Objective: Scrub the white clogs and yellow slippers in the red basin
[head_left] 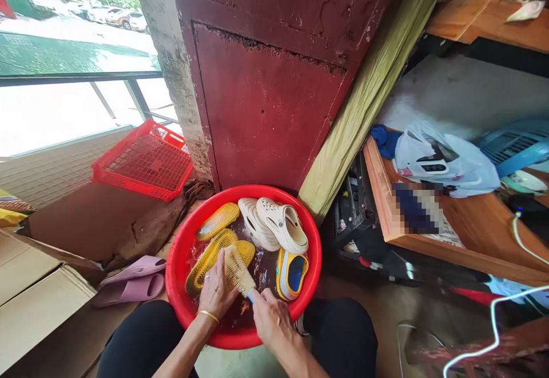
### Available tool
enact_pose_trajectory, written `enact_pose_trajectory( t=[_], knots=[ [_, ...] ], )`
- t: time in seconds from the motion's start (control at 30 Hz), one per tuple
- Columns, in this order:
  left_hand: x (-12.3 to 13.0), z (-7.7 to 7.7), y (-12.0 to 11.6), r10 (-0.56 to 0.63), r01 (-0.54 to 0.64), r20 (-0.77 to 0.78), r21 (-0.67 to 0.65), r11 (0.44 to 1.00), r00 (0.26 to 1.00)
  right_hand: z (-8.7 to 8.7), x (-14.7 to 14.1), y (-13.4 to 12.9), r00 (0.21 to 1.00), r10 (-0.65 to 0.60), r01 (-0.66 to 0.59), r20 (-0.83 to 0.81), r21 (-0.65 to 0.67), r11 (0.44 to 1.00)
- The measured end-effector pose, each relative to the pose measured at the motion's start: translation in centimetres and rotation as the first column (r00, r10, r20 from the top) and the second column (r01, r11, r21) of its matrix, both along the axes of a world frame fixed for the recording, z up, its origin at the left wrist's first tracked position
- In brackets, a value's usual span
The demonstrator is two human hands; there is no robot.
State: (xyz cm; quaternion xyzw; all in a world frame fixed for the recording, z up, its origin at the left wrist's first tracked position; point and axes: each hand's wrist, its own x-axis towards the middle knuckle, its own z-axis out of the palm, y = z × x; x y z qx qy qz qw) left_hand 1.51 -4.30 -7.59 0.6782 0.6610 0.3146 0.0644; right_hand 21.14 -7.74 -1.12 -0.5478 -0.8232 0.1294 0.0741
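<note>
The basin (175, 289) of shoes (274, 218) stands before the door (266, 115), between slippers (141, 289) at left and shelving (493, 223) at right.

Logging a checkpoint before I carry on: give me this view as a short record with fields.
Right hand: gripping the blue handle of a scrub brush
Left hand: beside the brush head, near the yellow footwear; exact grip unclear
Container: red basin holding dark water
Basin, left side: yellow footwear
Basin, far side: cream clogs, one partly over another
Basin, right side: yellow-and-white clog, blue inside
Left of basin: mauve slides; red plastic crate beyond them
</note>
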Motion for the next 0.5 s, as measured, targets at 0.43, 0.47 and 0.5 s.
enact_pose_trajectory(
  t=[0.43, 0.47, 0.5],
  knots=[
    [-0.1, 0.4, -0.1, -0.006, 0.006, -0.014, -0.002, 1.000, 1.000, 1.8, 1.3, -0.5, 0.996, 0.085, -0.085, -0.002, -0.028, 0.996],
    [0.0, 0.4, -0.1, -0.012, 0.012, 0.004, -0.026, 1.000, 1.000, 1.4, 1.5, -1.2, 0.996, 0.090, -0.091, -0.010, -0.012, 0.996],
    [0.1, 0.5, 0.0, -0.014, 0.015, 0.024, -0.048, 0.999, 1.000, 1.1, 1.6, -1.4, 0.997, 0.081, -0.081, -0.016, 0.001, 0.997]
  ],
)
